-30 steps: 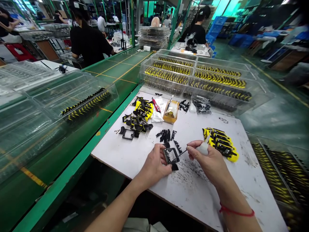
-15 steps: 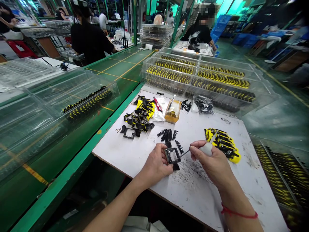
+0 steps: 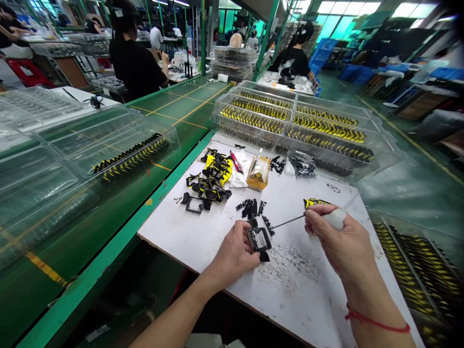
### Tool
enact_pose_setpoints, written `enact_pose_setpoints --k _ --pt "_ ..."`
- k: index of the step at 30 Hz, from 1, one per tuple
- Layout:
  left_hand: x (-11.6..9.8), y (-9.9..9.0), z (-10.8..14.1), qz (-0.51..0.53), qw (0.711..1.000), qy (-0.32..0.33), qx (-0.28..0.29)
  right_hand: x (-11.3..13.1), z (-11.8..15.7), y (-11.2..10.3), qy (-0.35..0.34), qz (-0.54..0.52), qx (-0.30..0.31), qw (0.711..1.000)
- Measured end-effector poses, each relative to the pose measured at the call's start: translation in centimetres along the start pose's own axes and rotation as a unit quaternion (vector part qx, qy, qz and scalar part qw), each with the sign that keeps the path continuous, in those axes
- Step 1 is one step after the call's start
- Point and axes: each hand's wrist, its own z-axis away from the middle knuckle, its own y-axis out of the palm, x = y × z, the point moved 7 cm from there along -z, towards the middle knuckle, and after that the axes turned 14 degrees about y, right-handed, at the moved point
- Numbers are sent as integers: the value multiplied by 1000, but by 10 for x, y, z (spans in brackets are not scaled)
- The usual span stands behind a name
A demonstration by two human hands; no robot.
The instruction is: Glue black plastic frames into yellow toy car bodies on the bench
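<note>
My left hand (image 3: 239, 251) grips a small black frame (image 3: 259, 239) by its left side, low over the white tabletop. In my right hand (image 3: 328, 224) is a thin dark rod tool (image 3: 289, 222); its tip is just above and right of the frame, by a narrow black strip (image 3: 268, 225). A whitish rounded thing (image 3: 336, 219) shows at the fingers of that hand, and I cannot make out if it belongs to the tool. More black strips (image 3: 249, 208) lie beyond the frame. Part of a yellow-and-black stack (image 3: 315, 202) shows behind my right hand.
Yellow-and-black parts (image 3: 217, 169) are heaped at the table's back left, beside a red-handled tool (image 3: 236, 162) and an amber container (image 3: 258, 179). Clear trays (image 3: 290, 118) of parts stand behind. A green conveyor (image 3: 119, 203) runs along the left. Other people sit farther back.
My right hand has moved right and slightly up, drawing the rod's tip off the black frame. My left hand still holds the frame. The view has tilted up a little.
</note>
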Motion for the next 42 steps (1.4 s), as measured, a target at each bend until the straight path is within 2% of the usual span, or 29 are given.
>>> enact_pose_setpoints --k 5,8,11,17,20,26,29,31,33,35,37,39,42 --pt "1 0 -2 -21 1000 8 -11 43 -10 -3 -45 50 -77 995" --pt "8 2 -3 -31 999 20 -21 68 -18 6 -115 110 -120 980" --pt "16 4 -4 -51 998 20 -33 87 -24 20 -196 168 -157 953" --pt "23 9 -4 -33 999 8 -25 97 -35 58 -315 219 -158 910" --pt "23 10 -5 -18 999 10 -27 89 -44 77 -333 235 -138 903" --pt "18 10 -7 -24 999 -14 -19 69 -64 101 -297 261 -97 913" --pt "17 9 -7 -25 999 -16 -20 66 -59 98 -273 260 -82 923" --pt "17 8 -7 -23 999 7 -22 65 -44 91 -257 258 -68 929" --pt "17 8 -5 -29 998 40 -23 60 -27 86 -204 259 -9 944" --pt "15 8 -1 -39 996 79 -20 44 -8 87 -86 247 107 959" --pt "8 8 3 -58 990 129 -17 29 14 87 3 216 190 958" --pt "-3 8 7 -96 979 179 -11 21 29 84 43 180 226 956" --pt "-19 8 12 -169 958 232 2 10 40 74 76 132 242 958"
